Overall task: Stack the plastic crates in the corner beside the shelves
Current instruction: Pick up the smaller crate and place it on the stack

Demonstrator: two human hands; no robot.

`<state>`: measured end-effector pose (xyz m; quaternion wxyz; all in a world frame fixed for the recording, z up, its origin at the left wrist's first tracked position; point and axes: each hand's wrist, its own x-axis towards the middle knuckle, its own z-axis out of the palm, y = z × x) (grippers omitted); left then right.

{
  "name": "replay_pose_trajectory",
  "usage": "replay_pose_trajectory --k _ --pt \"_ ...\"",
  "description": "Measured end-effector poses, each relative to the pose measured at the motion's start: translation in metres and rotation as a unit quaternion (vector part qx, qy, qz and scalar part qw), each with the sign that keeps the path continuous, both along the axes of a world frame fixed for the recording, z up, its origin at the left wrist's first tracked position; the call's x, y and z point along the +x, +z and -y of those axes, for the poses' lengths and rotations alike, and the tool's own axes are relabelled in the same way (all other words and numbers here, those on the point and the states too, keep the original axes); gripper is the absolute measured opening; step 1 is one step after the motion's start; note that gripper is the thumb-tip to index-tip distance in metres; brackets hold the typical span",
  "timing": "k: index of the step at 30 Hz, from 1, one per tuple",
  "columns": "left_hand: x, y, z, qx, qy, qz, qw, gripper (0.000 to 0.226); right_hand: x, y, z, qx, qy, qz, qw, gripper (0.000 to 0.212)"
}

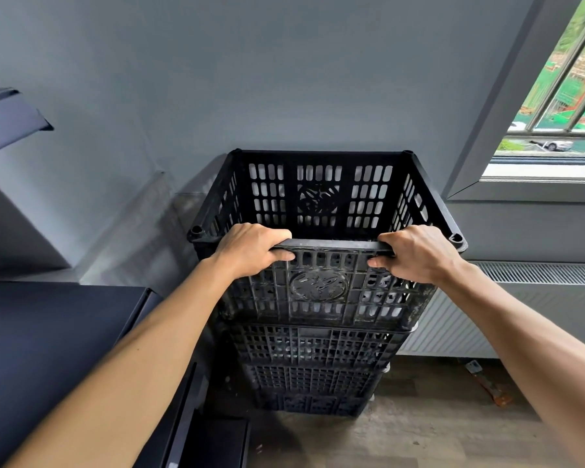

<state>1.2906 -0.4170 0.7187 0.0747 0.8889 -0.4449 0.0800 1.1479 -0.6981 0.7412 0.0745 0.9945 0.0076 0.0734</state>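
A black slotted plastic crate (320, 292) sits on top of a stack of black crates (313, 369) against the grey wall. It is empty, and its open top faces me. My left hand (250, 249) grips the near rim at its left part, fingers curled over the edge. My right hand (416, 253) grips the same rim at its right part. The stack stands on the wooden floor between the dark shelves and the radiator.
Dark metal shelves (48, 332) stand at the left, with an upper shelf (7, 116) jutting out. A white radiator (460, 329) runs along the wall at the right, under a window (561, 96). A small orange-handled tool (487, 385) lies on the floor by the radiator.
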Motion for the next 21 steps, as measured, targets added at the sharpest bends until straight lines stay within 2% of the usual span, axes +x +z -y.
replay_pose_trajectory --k 10,21 --pt "0.0022 0.0010 0.0024 0.010 0.026 -0.027 0.999 0.029 -0.0011 0.0016 -0.0017 0.004 -0.006 0.008 1.000 0.042" --pt "-0.0055 -0.0005 0.0026 0.000 0.036 -0.016 0.999 0.027 -0.0047 0.0039 -0.0030 0.016 -0.011 0.007 1.000 0.039"
